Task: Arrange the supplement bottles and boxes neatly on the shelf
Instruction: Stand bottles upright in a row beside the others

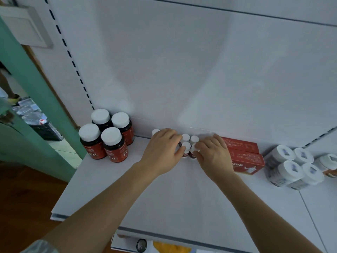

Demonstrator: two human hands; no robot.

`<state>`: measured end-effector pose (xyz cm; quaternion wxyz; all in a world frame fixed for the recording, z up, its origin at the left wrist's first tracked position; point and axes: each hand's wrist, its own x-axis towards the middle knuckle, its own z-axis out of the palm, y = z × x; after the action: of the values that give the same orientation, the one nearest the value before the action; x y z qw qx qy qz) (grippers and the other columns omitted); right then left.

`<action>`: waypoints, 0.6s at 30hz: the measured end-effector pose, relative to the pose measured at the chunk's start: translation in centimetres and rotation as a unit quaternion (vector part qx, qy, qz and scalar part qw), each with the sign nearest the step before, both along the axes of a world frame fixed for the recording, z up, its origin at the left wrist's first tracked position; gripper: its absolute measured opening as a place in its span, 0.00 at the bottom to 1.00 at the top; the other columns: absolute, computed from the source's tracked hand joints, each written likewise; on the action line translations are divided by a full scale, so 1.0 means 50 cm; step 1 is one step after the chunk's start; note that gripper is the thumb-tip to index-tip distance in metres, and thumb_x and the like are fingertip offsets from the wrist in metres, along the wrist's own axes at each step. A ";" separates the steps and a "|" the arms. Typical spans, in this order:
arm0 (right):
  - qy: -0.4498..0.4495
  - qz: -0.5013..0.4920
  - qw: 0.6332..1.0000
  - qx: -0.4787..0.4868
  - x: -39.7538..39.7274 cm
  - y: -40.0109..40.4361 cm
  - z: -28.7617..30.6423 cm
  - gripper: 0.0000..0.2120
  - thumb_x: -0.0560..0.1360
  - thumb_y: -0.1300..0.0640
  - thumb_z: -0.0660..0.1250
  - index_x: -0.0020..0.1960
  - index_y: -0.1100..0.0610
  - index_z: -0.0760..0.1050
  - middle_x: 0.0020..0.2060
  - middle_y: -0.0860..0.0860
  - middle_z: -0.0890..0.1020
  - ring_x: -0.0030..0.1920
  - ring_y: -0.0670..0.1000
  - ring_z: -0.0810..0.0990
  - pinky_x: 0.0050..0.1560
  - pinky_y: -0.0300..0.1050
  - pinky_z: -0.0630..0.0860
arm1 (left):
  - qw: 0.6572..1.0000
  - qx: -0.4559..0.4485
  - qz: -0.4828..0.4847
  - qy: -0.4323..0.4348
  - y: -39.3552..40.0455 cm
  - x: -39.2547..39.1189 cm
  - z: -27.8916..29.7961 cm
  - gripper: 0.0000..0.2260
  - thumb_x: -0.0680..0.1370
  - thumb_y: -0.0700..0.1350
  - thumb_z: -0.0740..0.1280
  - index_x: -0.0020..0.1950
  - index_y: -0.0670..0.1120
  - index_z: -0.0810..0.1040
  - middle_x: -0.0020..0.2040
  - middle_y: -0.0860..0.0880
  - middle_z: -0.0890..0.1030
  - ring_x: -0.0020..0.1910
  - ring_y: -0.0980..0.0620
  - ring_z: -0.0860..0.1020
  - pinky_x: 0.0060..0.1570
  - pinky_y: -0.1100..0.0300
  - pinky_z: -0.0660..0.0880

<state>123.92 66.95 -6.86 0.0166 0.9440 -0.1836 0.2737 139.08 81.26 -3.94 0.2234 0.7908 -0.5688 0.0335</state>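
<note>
Nearest the camera lay the bare front of the white metal shelf (164, 201), crossed by both forearms reaching inward. The left hand (162, 152) curled its fingers round the left side of a cluster of small dark bottles with white caps (187, 145), and the right hand (213, 156) pinched the cap of the front right one between thumb and fingertips, so the two hands pressed the cluster together from either side. Four caps showed between the hands, and a fifth small cap (155, 132) peeked out behind the left hand; more could have been hidden.

Left of the hands, four large dark bottles with white lids and red labels (107, 137) already stood in a tight square by the shelf's left end. Right of the hands, two long red cardboard boxes (244, 156) lay side by side, just beside the right hand. Further right stood at least five white-lidded bottles with pale printed labels (295, 167), grouped but cut off by the frame edge.

By this showing, the task looked well advanced: the large bottles and boxes seemed placed, the small bottles were being squared up, and the right-hand group might yet need tidying.
</note>
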 end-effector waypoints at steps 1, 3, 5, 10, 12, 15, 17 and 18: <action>-0.006 -0.003 1.000 -0.003 -0.001 0.002 -0.003 0.03 0.70 0.60 0.74 0.42 0.56 0.80 0.41 0.50 0.83 0.45 0.55 0.81 0.65 0.57 0.70 | 1.000 -0.001 -0.001 -0.003 0.001 0.003 0.000 0.18 0.77 0.55 0.57 0.50 0.43 0.79 0.49 0.48 0.79 0.52 0.46 0.76 0.52 0.49 0.73; -0.016 -0.009 1.000 -0.011 0.000 0.006 -0.008 0.02 0.71 0.60 0.73 0.42 0.56 0.80 0.41 0.50 0.83 0.45 0.54 0.81 0.66 0.57 0.70 | 1.000 0.003 -0.002 -0.006 0.004 0.008 0.000 0.18 0.76 0.55 0.57 0.50 0.43 0.79 0.49 0.48 0.79 0.52 0.45 0.76 0.52 0.49 0.73; -0.025 -0.015 0.999 -0.020 0.000 0.013 -0.011 0.02 0.72 0.61 0.72 0.41 0.56 0.80 0.41 0.51 0.83 0.45 0.54 0.81 0.66 0.57 0.69 | 1.000 0.012 -0.003 -0.008 0.008 0.010 -0.001 0.17 0.76 0.55 0.57 0.51 0.44 0.79 0.49 0.48 0.78 0.53 0.46 0.75 0.53 0.50 0.72; -0.001 -0.024 0.999 -0.023 -0.001 0.019 -0.009 0.03 0.74 0.59 0.69 0.42 0.57 0.79 0.42 0.51 0.82 0.46 0.56 0.80 0.66 0.57 0.69 | 1.000 0.010 -0.011 -0.004 0.013 0.010 0.002 0.18 0.76 0.54 0.57 0.53 0.44 0.78 0.51 0.48 0.78 0.55 0.46 0.75 0.55 0.51 0.72; 0.021 -0.027 0.999 -0.024 -0.003 0.021 -0.002 0.03 0.73 0.58 0.69 0.43 0.57 0.79 0.43 0.52 0.82 0.48 0.57 0.79 0.66 0.56 0.69 | 1.000 0.007 -0.020 -0.005 0.011 0.008 0.005 0.18 0.76 0.55 0.56 0.54 0.44 0.78 0.52 0.48 0.78 0.56 0.45 0.75 0.56 0.50 0.72; 0.035 -0.041 0.998 -0.018 -0.018 0.027 0.020 0.06 0.75 0.55 0.67 0.46 0.58 0.79 0.46 0.53 0.81 0.53 0.59 0.78 0.64 0.55 0.70 | 0.999 -0.012 -0.028 -0.009 0.006 0.002 0.010 0.17 0.76 0.53 0.58 0.54 0.44 0.78 0.53 0.48 0.78 0.57 0.45 0.75 0.57 0.51 0.71; 0.025 -0.053 0.998 -0.014 -0.037 0.036 0.041 0.08 0.76 0.55 0.66 0.49 0.59 0.80 0.48 0.54 0.81 0.55 0.59 0.77 0.63 0.55 0.71 | 0.999 -0.022 -0.036 -0.010 -0.002 -0.007 0.014 0.14 0.76 0.51 0.61 0.53 0.43 0.78 0.52 0.47 0.78 0.56 0.45 0.75 0.57 0.51 0.71; 0.018 -0.060 0.998 -0.013 -0.048 0.041 0.051 0.08 0.76 0.56 0.66 0.50 0.59 0.80 0.49 0.54 0.81 0.57 0.59 0.77 0.63 0.55 0.71 | 0.999 -0.027 -0.043 -0.010 -0.007 -0.014 0.016 0.14 0.76 0.51 0.62 0.53 0.43 0.78 0.53 0.47 0.78 0.57 0.44 0.75 0.57 0.51 0.71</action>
<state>121.52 69.02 -4.33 0.0488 0.9357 -0.2360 0.2578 138.40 80.90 -3.14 0.2404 0.7591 -0.6031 0.0470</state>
